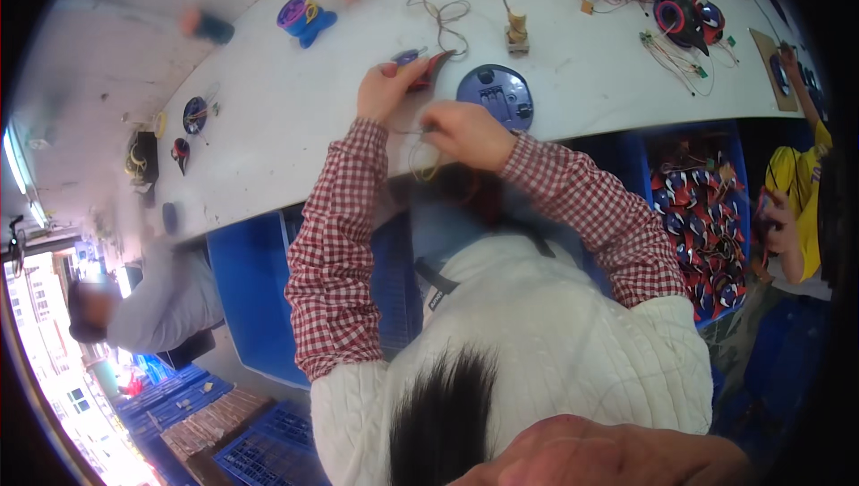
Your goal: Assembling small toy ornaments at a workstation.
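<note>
My left hand is closed on a small red-and-black curved plastic part above the white table. Close to it, my right hand pinches thin wires, some of them yellow, which hang down by the table's front edge. The fingertips are partly hidden, so the exact grip cannot be made out. Just beyond my right hand lies a dark blue oval plastic shell, its moulded inner side up. A cable loops across the table behind the red-and-black part, toward a small tan block-like fitting.
Blue-and-purple tape rolls stand at the back left. Red-and-blue assemblies with wires lie at the back right. A blue crate full of similar parts stands right, near a person in yellow. An open blue bin is left.
</note>
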The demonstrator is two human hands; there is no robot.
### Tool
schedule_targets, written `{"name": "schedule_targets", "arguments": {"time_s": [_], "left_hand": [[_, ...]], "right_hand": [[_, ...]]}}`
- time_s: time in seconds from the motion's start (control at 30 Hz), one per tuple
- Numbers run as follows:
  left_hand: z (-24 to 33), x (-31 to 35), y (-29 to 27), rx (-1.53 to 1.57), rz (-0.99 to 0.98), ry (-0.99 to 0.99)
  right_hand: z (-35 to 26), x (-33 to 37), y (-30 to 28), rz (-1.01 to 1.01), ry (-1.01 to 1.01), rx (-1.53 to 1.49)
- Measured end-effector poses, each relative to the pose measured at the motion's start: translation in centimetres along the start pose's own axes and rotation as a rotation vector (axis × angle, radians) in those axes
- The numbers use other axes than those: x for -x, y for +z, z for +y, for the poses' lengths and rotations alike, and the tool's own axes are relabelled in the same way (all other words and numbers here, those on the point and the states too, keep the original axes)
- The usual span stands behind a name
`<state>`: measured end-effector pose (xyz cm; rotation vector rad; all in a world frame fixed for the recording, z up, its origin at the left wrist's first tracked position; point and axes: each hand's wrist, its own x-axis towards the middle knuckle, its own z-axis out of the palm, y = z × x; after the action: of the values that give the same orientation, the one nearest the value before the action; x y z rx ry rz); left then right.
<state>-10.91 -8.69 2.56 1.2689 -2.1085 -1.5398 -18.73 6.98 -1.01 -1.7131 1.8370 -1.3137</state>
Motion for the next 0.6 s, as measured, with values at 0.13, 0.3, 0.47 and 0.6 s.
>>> {"name": "schedule_targets", "arguments": {"time_s": [0.13, 0.3, 0.47, 0.6], "left_hand": [[-1.1, -2.5, -0.3, -0.050, -0.113, -0.001], [-1.2, -1.5, -0.2, 0.701, -0.114, 0.051], [-0.8, 1.6, 2.4, 0.474, -0.123, 0.247], [-1.7, 1.3, 4.4, 0.401, -0.243, 0.244]], "right_hand": [[0.1, -0.7, -1.8, -0.050, 0.078, -0.050], [1.9, -0.7, -6.6, 0.017, 0.182, -0.163], [5.6, 0.3, -8.7, 0.090, 0.051, 0.252], [7.7, 1.3, -6.9, 0.156, -0.004, 0.315]]}}
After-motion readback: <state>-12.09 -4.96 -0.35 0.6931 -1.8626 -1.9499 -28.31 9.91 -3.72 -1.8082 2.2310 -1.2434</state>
